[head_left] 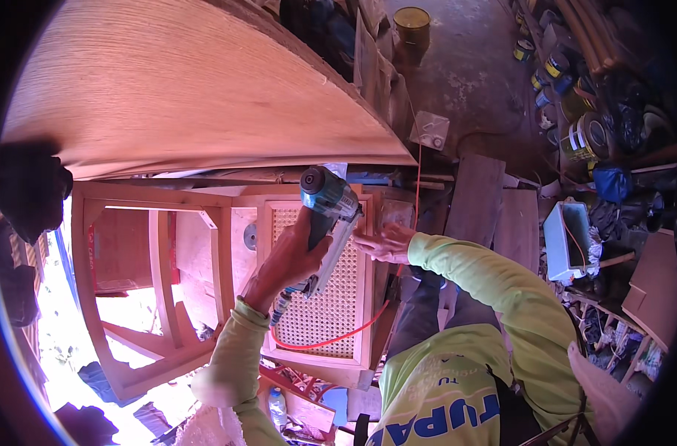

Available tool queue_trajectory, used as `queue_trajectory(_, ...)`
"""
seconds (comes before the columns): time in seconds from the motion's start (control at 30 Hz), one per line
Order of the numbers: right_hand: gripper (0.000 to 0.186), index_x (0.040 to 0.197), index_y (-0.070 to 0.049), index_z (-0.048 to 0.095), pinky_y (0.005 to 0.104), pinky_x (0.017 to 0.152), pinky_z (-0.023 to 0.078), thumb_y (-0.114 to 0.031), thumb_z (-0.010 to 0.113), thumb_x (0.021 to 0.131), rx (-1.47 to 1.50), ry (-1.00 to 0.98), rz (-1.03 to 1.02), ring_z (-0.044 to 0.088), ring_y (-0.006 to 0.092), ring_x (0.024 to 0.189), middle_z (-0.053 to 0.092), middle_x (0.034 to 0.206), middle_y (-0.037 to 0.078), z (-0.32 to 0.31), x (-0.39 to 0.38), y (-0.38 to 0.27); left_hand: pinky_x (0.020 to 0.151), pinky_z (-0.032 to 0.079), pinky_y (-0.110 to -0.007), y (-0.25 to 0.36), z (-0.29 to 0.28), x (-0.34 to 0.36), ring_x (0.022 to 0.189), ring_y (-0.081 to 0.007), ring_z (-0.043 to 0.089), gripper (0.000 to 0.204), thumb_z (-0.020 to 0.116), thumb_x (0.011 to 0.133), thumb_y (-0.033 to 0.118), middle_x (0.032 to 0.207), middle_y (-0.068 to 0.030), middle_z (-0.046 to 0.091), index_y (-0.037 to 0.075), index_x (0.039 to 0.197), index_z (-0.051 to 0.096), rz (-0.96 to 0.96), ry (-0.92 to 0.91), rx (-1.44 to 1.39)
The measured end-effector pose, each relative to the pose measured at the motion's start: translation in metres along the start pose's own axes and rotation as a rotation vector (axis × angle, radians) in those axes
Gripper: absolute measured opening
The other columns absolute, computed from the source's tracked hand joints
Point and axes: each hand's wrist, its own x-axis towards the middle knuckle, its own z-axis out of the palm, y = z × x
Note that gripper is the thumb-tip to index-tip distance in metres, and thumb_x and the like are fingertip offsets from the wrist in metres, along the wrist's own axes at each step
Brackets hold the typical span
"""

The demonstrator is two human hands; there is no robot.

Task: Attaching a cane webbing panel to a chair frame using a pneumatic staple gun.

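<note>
My left hand is wrapped round the grip of a teal and black pneumatic nail gun. It is held above a woven-cane panel set in a light wooden frame. The gun's nose points to the frame's right side, near its top corner. Beside that nose, my right hand has its fingers bent in against the frame's right edge; the fingertips are small and partly hidden. An orange air hose runs from the gun's lower end, loops across the panel and passes up beyond my right wrist.
An open wooden frame joins the panel's left side. A large plywood sheet overhangs the far left. Boards, a pale blue bin and several paint cans stand to the right. A yellow bucket is farther off.
</note>
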Motion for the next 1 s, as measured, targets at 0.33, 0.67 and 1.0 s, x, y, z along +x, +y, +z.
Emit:
queue_trajectory(0.33, 0.039, 0.13, -0.012, 0.071, 0.0244, 0.05, 0.051, -0.012, 0.061, 0.092, -0.095, 0.201, -0.005, 0.064, 0.0099, 0.083, 0.047, 0.153, 0.006, -0.026, -0.005, 0.013, 0.08, 0.054, -0.057, -0.004, 0.003, 0.003, 0.093, -0.0546, 0.068, 0.065, 0.067, 0.093, 0.014, 0.1, -0.0349, 0.07, 0.0, 0.147, 0.034, -0.048, -0.025, 0.068)
queue_trajectory(0.67, 0.062, 0.157, -0.005, 0.039, 0.0359, 0.078, 0.059, -0.013, 0.056, 0.098, 0.676, -0.124, 0.18, 0.069, 0.0216, 0.1, 0.051, 0.152, 0.014, -0.055, -0.018, 0.019, 0.06, 0.059, -0.041, -0.012, -0.002, 0.015, 0.062, -0.0253, 0.071, 0.062, 0.064, 0.097, 0.013, 0.09, -0.0211, 0.069, 0.002, 0.148, 0.03, 0.014, -0.051, 0.142)
queue_trajectory(1.0, 0.063, 0.156, -0.008, 0.045, 0.0347, 0.071, 0.054, -0.044, 0.053, 0.105, 0.286, 0.165, 0.183, 0.061, 0.0174, 0.113, 0.039, 0.16, 0.014, -0.036, -0.021, 0.0, 0.072, 0.054, -0.052, 0.005, -0.011, 0.023, 0.08, -0.046, 0.07, 0.066, 0.068, 0.092, 0.014, 0.093, -0.0324, 0.067, 0.001, 0.146, 0.032, -0.207, -0.141, -0.035)
